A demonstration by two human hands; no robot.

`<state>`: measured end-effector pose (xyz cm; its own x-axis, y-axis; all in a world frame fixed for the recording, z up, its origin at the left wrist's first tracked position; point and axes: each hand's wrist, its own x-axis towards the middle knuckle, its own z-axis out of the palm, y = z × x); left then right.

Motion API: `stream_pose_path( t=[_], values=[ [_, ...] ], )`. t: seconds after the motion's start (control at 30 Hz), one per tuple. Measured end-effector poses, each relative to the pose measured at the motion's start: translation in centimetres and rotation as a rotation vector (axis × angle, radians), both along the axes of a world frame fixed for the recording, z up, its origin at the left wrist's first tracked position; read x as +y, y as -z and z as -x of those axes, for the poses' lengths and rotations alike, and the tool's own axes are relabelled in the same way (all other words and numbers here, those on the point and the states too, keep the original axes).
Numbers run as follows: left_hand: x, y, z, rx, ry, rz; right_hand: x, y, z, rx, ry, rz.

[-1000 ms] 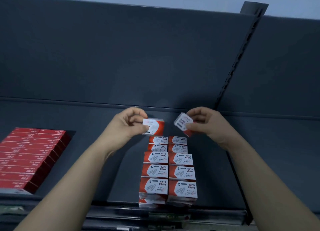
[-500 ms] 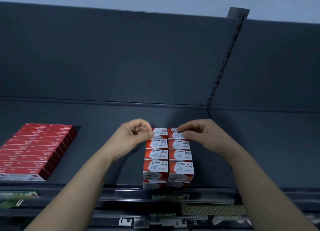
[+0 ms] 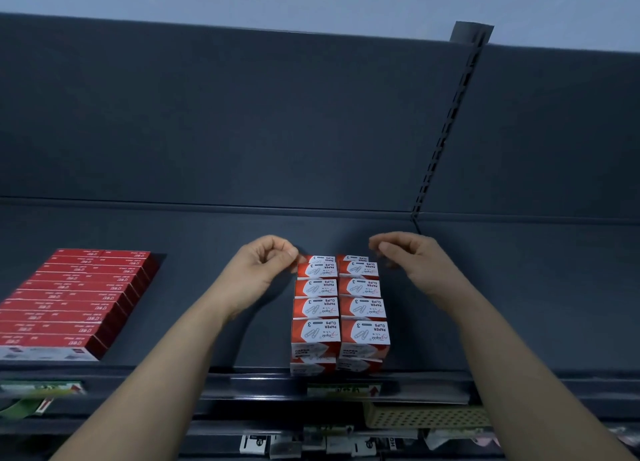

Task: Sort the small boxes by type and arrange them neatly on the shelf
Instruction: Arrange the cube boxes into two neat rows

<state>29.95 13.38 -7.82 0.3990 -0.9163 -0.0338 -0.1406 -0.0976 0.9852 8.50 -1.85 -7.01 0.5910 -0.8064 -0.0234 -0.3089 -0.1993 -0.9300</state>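
Judging the paper-clip boxes (image 3: 341,308) placed, we had our right hand (image 3: 412,256) loosely curled, empty, left hand (image 3: 263,265) touching the rearmost box (image 3: 318,259) toward the shelf's (image 3: 207,322) back edge, grip unclear; fetching more seemed next.

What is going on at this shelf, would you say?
A person is lining up paper clip boxes in two rows on the shelf. The left hand is at the rear left box, contact unclear; the right hand hovers beside the rear right box, holding nothing. Flat red boxes sit further left.

Passage room on shelf (image 3: 194,287)
A gap is left between red boxes (image 3: 69,301) and paper clip boxes (image 3: 341,308); the rear is closed by the back panel (image 3: 242,131).
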Motion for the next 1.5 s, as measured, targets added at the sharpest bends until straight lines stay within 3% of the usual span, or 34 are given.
stream_pose_path(
  t=[0.2,0.43,0.67,0.83,1.03,1.2,1.5],
  values=[
    [-0.6,1.5,-1.4,-0.007,-0.091,-0.070,-1.3,2.1,-1.6,0.084,-0.004,-0.298],
    [-1.6,2.3,-1.6,-0.069,-0.121,-0.130,-2.5,1.5,-2.7,0.236,-0.093,-0.218],
    [-2.3,2.3,-1.9,-0.090,-0.123,-0.131,-2.2,2.4,-3.8,0.071,-0.001,-0.193],
    [-3.1,2.2,-2.3,-0.089,-0.111,-0.138,-2.8,1.9,-3.2,0.061,-0.097,-0.251],
    [-4.2,1.5,-1.6,-0.057,0.006,-0.179,-3.5,1.5,-2.5,0.090,-0.083,-0.191],
    [-4.8,1.2,-1.8,-0.103,0.107,-0.240,-3.1,-0.3,-0.9,-0.054,-0.143,-0.244],
    [-5.0,1.6,-2.0,-0.135,0.117,-0.246,-1.9,-1.0,-0.6,0.073,-0.298,-0.196]
  ],
)
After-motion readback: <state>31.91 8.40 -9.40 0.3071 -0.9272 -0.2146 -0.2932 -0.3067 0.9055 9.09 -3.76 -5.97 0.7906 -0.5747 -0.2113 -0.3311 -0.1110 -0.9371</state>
